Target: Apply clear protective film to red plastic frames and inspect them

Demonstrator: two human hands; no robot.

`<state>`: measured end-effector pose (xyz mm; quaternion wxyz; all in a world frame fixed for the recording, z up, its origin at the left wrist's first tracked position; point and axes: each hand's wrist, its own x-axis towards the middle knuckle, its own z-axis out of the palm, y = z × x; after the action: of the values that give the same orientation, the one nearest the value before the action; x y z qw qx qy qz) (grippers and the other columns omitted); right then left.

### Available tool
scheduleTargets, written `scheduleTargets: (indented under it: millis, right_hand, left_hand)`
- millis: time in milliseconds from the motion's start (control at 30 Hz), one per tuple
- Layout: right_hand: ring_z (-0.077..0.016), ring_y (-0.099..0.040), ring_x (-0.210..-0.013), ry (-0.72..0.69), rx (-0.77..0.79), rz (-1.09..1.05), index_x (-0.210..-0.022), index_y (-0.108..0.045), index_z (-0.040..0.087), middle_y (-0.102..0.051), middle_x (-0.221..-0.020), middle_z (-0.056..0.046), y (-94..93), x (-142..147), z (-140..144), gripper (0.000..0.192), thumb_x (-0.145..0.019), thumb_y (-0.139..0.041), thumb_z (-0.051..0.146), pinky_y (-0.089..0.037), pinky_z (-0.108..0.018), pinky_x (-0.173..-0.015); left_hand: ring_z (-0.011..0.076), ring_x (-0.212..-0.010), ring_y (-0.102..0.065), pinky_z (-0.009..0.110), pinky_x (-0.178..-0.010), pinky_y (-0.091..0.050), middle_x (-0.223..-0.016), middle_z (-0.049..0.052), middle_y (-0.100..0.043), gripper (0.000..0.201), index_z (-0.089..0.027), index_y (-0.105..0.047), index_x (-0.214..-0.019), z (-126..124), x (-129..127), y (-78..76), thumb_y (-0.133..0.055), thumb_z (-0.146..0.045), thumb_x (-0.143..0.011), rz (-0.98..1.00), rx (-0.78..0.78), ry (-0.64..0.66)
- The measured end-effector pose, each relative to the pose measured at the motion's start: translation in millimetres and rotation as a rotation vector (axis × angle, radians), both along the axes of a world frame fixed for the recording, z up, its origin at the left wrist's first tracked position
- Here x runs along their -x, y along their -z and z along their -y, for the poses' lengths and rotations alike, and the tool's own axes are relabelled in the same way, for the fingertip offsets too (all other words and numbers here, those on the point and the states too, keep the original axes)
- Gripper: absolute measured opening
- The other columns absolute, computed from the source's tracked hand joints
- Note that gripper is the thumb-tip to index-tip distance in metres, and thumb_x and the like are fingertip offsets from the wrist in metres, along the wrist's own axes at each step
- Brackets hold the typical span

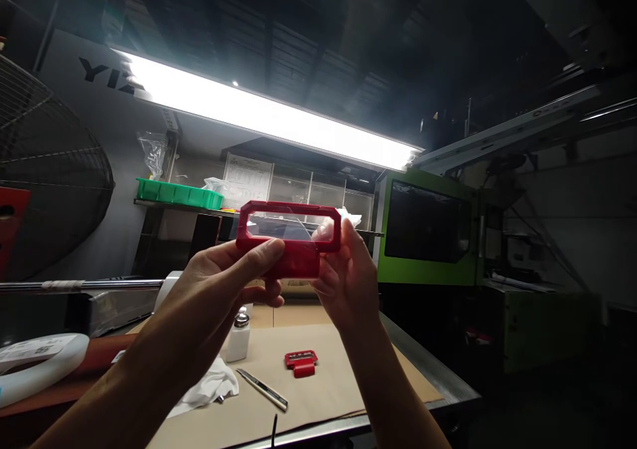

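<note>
From my remote seat I read only dark capitals (107, 76), "YIZ" as far as the lamp (269, 112) lets me see, on the grey panel (117, 124), the printed sheet (247, 176) and white label (37, 348) being illegible.

A glaring overhead tube light (269, 114) leaves the ceiling (318, 24) and right edge dim.

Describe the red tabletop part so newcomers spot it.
Below the long white lamp, find the flat tan table covering. Right of the slim silver-and-black knife lies a small red T-shaped part. Unlike the held red rectangular frame, it rests on the covering.
</note>
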<state>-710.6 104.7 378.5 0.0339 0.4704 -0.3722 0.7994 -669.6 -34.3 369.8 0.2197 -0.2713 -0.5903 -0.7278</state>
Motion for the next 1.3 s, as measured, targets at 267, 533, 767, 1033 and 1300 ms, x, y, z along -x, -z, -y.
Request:
scheduleTargets:
  millis: [267, 533, 767, 1033, 1300]
  right_hand:
    - [-0.0027, -0.019, -0.038, -0.018, -0.026, -0.09, -0.07, -0.056, 0.018, -0.031, -0.048, 0.008, -1.8, -0.9, -4.6, 0.019, -0.079, -0.062, 0.034, -0.018, -0.016, -0.033]
    - [-0.0021, -0.021, -0.036, -0.066, -0.033, -0.13, -0.074, -0.06, 0.018, -0.03, -0.048, 0.008, 1.9, 3.1, -1.0, 0.02, -0.076, -0.068, 0.036, -0.019, -0.014, -0.031]
    - [-0.002, -0.021, -0.038, -0.078, -0.03, -0.083, -0.074, -0.056, 0.016, -0.031, -0.049, 0.008, 3.9, 4.3, 1.3, 0.018, -0.083, -0.06, 0.031, -0.02, -0.012, -0.033]
    - [-0.0014, -0.023, -0.037, -0.09, -0.03, 0.01, -0.074, -0.057, 0.016, -0.042, -0.058, 0.006, -1.8, 2.4, 1.5, 0.029, -0.082, -0.058, 0.044, -0.02, -0.014, -0.029]
    - [0.0007, -0.032, -0.041, -0.054, 0.078, -0.067, -0.091, -0.064, 0.019, -0.052, -0.073, 0.005, 14.4, 8.1, 10.2, 0.013, -0.079, -0.064, 0.023, -0.031, -0.013, -0.036]
  left_hand:
    - [0.0131, -0.051, -0.058, 0.019, -0.048, -0.052, -0.068, 0.006, -0.064, 0.029, -0.017, -0.073, -0.08, 2.2, -2.0, 0.9, -0.074, -0.043, -0.067, 0.002, -0.03, 0.017]
    - [0.0112, -0.054, -0.058, 0.019, -0.052, -0.052, -0.073, 0.003, -0.066, 0.025, -0.021, -0.072, -0.085, 5.1, 0.0, 3.9, -0.073, -0.041, -0.07, 0.052, -0.02, 0.072]
    - [0.011, -0.057, -0.058, 0.019, -0.054, -0.052, -0.076, 0.002, -0.066, 0.027, -0.02, -0.07, -0.085, 7.7, -1.4, 1.6, -0.073, -0.041, -0.07, 0.077, -0.007, 0.055]
    - [0.0101, -0.055, -0.056, 0.019, -0.052, -0.051, -0.069, 0.001, -0.062, 0.026, -0.015, -0.066, -0.079, 9.5, -3.1, 3.7, -0.075, -0.037, -0.068, 0.116, -0.021, 0.121]
    - [0.0085, -0.058, -0.047, 0.017, -0.049, -0.048, -0.075, 0.002, -0.056, 0.025, -0.015, -0.064, -0.083, 0.9, -5.5, 14.8, -0.069, -0.038, -0.075, 0.182, -0.107, 0.247]
